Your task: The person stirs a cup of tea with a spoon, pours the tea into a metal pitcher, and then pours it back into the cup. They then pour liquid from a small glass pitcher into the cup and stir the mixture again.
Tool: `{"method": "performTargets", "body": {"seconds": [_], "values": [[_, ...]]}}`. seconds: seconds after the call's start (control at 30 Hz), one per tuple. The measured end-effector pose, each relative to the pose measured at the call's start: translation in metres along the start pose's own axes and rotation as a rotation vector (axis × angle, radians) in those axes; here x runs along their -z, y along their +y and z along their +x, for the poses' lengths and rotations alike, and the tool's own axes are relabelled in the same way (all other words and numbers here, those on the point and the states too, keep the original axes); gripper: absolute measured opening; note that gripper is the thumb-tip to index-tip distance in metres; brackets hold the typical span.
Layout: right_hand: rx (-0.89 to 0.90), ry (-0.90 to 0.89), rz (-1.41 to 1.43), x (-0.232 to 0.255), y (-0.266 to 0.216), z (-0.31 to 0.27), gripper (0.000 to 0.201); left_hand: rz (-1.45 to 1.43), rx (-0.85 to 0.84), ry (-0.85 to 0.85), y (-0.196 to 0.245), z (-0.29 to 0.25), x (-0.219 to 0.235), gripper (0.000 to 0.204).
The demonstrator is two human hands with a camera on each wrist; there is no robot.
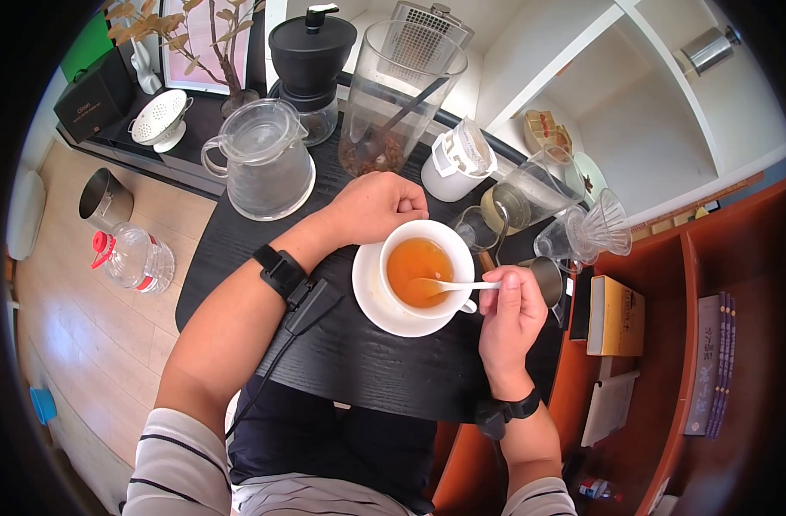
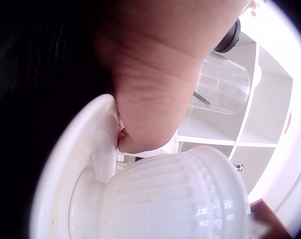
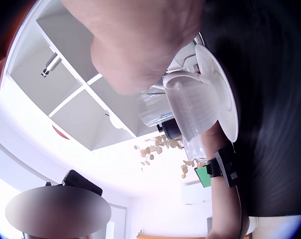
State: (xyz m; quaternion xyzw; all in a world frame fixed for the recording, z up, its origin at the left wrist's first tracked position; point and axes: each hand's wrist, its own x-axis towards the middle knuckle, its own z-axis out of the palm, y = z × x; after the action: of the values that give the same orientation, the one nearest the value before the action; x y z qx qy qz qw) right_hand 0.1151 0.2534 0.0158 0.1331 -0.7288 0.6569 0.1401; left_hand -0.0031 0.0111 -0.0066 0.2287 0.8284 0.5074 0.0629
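Note:
A white cup (image 1: 382, 273) of amber liquid (image 1: 413, 258) sits on a white saucer (image 1: 364, 288) on the black table. My right hand (image 1: 511, 322) pinches the handle of a white spoon (image 1: 463, 285), its bowl dipped in the liquid. The cup's handle points right, just under that hand. My left hand (image 1: 377, 206) lies beyond the cup with fingers curled. The left wrist view shows this hand (image 2: 155, 94) right at the saucer's rim (image 2: 86, 134), gripping its edge; the fingertips are mostly hidden. From the right wrist, the fluted cup (image 3: 192, 109) appears beside the right hand (image 3: 135, 45).
Behind the cup stand a glass server (image 1: 264, 168), a black grinder (image 1: 311, 56), a tall glass vessel (image 1: 359, 103) and a white cup with a drip bag (image 1: 455, 172). Glassware including a ribbed dripper (image 1: 601, 225) crowds the right. A water bottle (image 1: 139, 261) stands on the floor.

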Motion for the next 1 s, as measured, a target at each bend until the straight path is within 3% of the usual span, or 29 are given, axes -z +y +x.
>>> {"method": "performTargets", "body": {"seconds": [0.2, 0.47, 0.77, 1.0], "values": [[0.119, 0.002, 0.091, -0.0015, 0.0011, -0.0003, 0.03, 0.011, -0.001, 0.0, -0.0013, 0.0004, -0.0005, 0.01], [0.169, 0.005, -0.085, -0.0024, 0.0008, 0.001, 0.022, 0.007, -0.015, 0.013, -0.0022, 0.0003, -0.0011, 0.01], [-0.031, 0.003, 0.007, -0.0034, -0.0036, 0.0023, 0.03, 0.009, -0.001, 0.003, 0.0002, 0.0, 0.0001, 0.009], [0.031, -0.012, 0.068, -0.0011, -0.0001, -0.0003, 0.031, 0.012, 0.001, 0.005, 0.0008, 0.0, 0.0002, 0.009]]}}
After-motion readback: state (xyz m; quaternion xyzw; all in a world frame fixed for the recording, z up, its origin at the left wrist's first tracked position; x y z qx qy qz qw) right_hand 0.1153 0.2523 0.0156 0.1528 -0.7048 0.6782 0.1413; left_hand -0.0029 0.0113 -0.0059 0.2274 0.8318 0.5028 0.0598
